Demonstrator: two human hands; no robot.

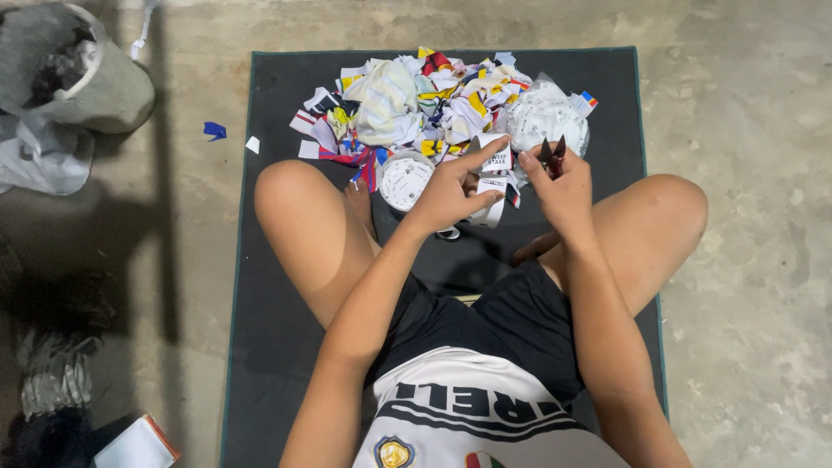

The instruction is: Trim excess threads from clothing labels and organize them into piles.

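Note:
I sit cross-legged on a dark mat (277,364). My left hand (451,191) holds a white strip of printed paper (494,186), index finger stretched out over it. My right hand (563,186) grips a pair of scissors (552,154) whose dark blades point up, slightly apart, beside the strip. Just beyond both hands lies a heap of cut, colourful paper scraps (433,100) on the mat. A round white paper piece (406,180) lies by my left hand.
A grey bin (95,82) lined with a bag stands at the far left on the concrete floor, with a white plastic bag (39,156) beside it. Small blue (214,130) and white scraps lie off the mat. A book-like object (139,446) lies at the bottom left.

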